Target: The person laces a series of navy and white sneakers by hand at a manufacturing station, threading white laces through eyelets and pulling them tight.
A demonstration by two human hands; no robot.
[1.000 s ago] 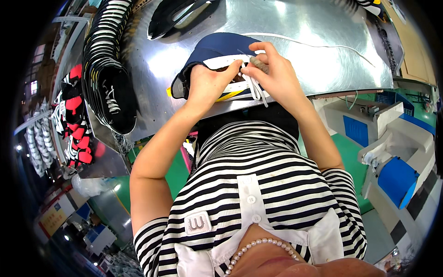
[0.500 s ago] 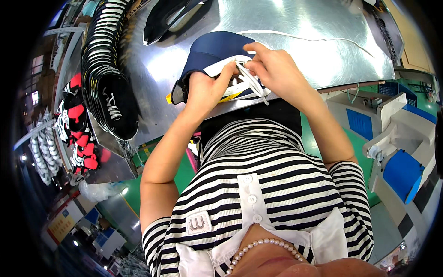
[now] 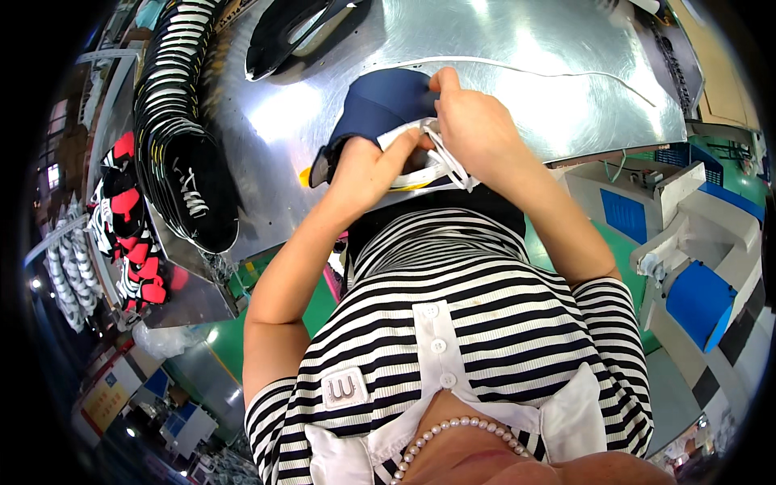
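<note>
A navy shoe upper (image 3: 388, 95) with a white eyelet strip is held over the near edge of the metal table. My left hand (image 3: 364, 174) is closed on it, the fingers reaching inside and hidden, the thumb over the white strip. On the other side my right hand (image 3: 481, 133) is closed in a pinch at the eyelets, beside loops of white shoelace (image 3: 453, 166). Its fingertips are partly hidden, but the lace appears to be in them. A long stretch of the lace lies across the tabletop behind my hands.
A long nested row of black shoe uppers (image 3: 187, 182) runs along the table's left side. Another black upper (image 3: 279, 40) lies at the back of the metal table (image 3: 558, 105). Red, black and white pieces (image 3: 133, 218) hang at the far left. Machines with blue panels (image 3: 699, 303) stand at right.
The shoe upper has shifted slightly right and tilted. My right hand has drawn in closer to the eyelets, and the lace loops beside it are pulled narrower.
</note>
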